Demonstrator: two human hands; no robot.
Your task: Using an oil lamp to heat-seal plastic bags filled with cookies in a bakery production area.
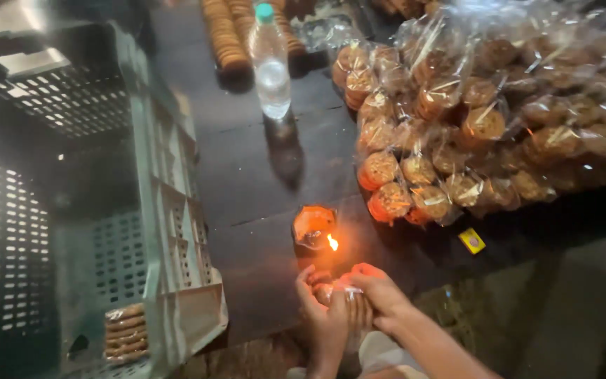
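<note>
Flame work like this rewards steadiness, and we judge the step in hand to be closing the mouth of a small clear plastic packet of round brown biscuits [351, 303] at the small flame [332, 243] burning at the lip of a little orange clay lamp [313, 226]. We hold the packet just below and near the flame, at the front edge of the dark wooden bench [261, 175], with both hands wrapped round it: our left hand [324, 309] curls its fingers closed about the packet's left side, and our right hand [379, 291] closes over its top and right side, so both grips are shut on the packet. To do it well we would keep the stack pressed tight so the film lies flat, bring only the loose plastic edge to the flame, and keep fingertips behind that edge; how much spare film sticks out we cannot tell, since the hands hide it. Lingering could scorch the film or the skin, so a brief touch seems wiser. Beyond the lamp lies a heap of clear bags filled with biscuits [471, 119], a clear plastic water bottle with a green cap [271, 63] stands further back, a small yellow box [472, 241] lies near the edge, and a grey-green perforated plastic crate [156, 175] on our left holds one biscuit stack [125, 333] in its near corner.
</note>
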